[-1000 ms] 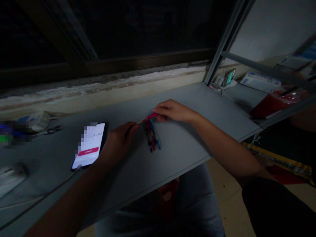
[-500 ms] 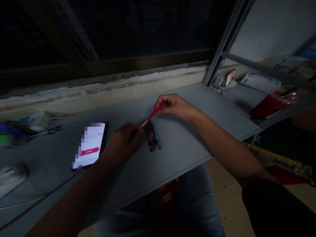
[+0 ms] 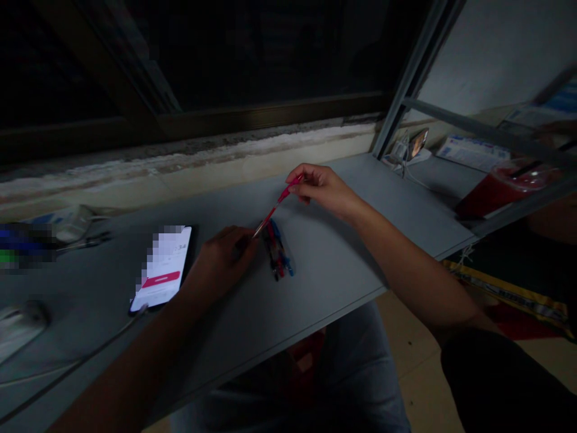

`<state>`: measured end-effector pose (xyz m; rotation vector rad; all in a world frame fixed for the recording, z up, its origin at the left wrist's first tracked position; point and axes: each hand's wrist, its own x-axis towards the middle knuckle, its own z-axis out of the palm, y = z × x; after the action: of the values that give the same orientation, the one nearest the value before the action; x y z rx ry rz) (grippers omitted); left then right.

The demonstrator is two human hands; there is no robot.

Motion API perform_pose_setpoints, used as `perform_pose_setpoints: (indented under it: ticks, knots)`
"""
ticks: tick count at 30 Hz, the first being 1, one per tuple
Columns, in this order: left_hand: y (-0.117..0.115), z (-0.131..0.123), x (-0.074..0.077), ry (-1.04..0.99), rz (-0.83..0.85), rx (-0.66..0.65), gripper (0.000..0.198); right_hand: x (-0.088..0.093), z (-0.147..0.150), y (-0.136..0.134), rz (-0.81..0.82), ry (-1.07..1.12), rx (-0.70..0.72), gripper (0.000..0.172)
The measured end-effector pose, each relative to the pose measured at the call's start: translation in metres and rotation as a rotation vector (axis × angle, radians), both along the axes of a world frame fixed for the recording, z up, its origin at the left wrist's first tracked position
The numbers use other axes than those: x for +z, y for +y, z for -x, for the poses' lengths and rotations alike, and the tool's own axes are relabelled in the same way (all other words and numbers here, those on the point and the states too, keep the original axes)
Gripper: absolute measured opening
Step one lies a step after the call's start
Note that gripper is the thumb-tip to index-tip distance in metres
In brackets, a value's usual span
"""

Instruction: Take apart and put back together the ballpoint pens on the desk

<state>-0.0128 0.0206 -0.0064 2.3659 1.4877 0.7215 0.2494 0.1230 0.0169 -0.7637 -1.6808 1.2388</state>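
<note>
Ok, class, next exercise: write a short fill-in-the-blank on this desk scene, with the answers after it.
The red pen is pinched at its upper end by the person's ____.
The smartphone lies screen ____ on the grey shelf.
The bundle of pens lies just right of the person's ____.

Answers: right hand; up; left hand.

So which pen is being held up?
The slim red pen, raised in the right hand; the other multicoloured pens lie bunched on the grey tabletop.
</note>
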Motion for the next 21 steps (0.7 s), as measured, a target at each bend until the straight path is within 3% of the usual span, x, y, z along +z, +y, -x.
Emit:
perform_pose_setpoints:
  ticks: [4,10,12,15,16,18,21]
  knots:
    - [-0.001,-0.001,0.002,0.002,-0.007,-0.004,0.031,-0.001,-0.002,0.001,0.014,-0.029,0.025,0.015]
    - [-0.003,-0.004,0.004,-0.008,-0.009,-0.031,0.034,-0.007,0.007,-0.005,0.091,-0.153,0.225,0.024]
    - [-0.003,-0.005,0.003,-0.007,-0.006,-0.035,0.033,-0.008,0.011,-0.010,0.108,-0.218,0.210,0.027]
    - [-0.003,-0.005,0.003,-0.017,-0.011,-0.030,0.033,-0.007,0.014,-0.017,0.101,-0.376,0.117,0.052]
    - [-0.003,-0.006,0.003,-0.018,-0.017,-0.020,0.034,-0.007,0.014,-0.018,0.099,-0.391,0.107,0.053]
    - [-0.003,-0.005,0.003,-0.014,-0.027,0.000,0.035,-0.007,0.013,-0.016,0.090,-0.307,0.142,0.039]
    - [-0.003,-0.004,0.003,-0.009,-0.028,0.020,0.036,-0.010,0.011,-0.009,0.030,-0.115,0.224,0.052]
